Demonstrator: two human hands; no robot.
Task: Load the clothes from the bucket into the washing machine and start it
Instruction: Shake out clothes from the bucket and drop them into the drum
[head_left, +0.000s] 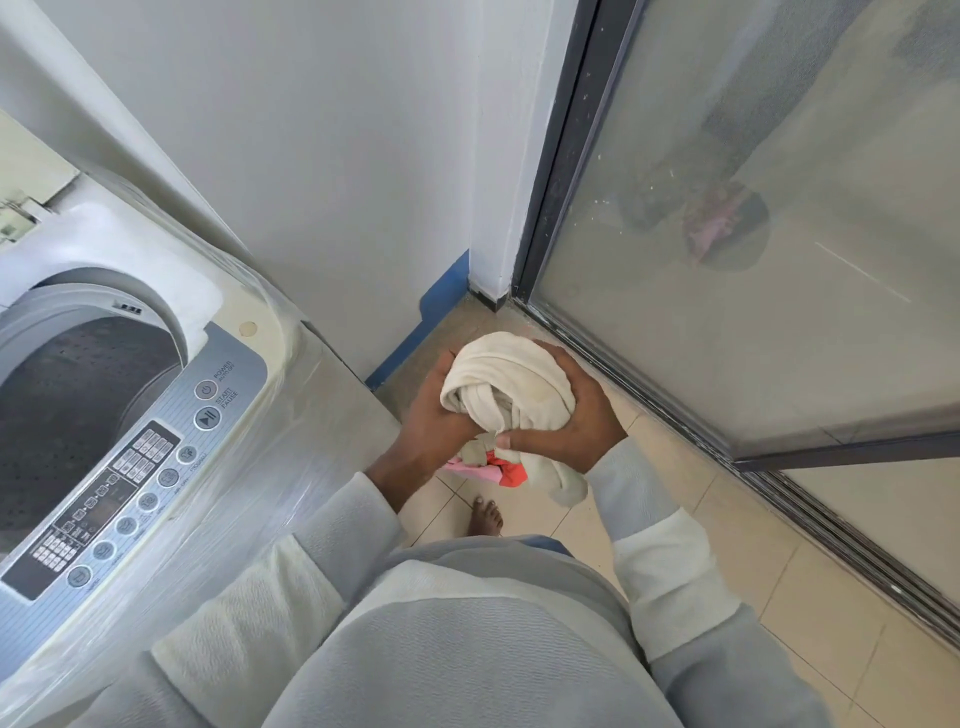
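Both hands clasp a bundle of clothes, a cream cloth wound into a ball. The left hand cups its left side and the right hand wraps its right side, thumb across the front. Pink and orange-red pieces hang just below the grip. The washing machine, drum open, stands to the left of the hands.

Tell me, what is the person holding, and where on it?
A bundled cream cloth, clasped on both sides: left hand on its left, right hand on its right.
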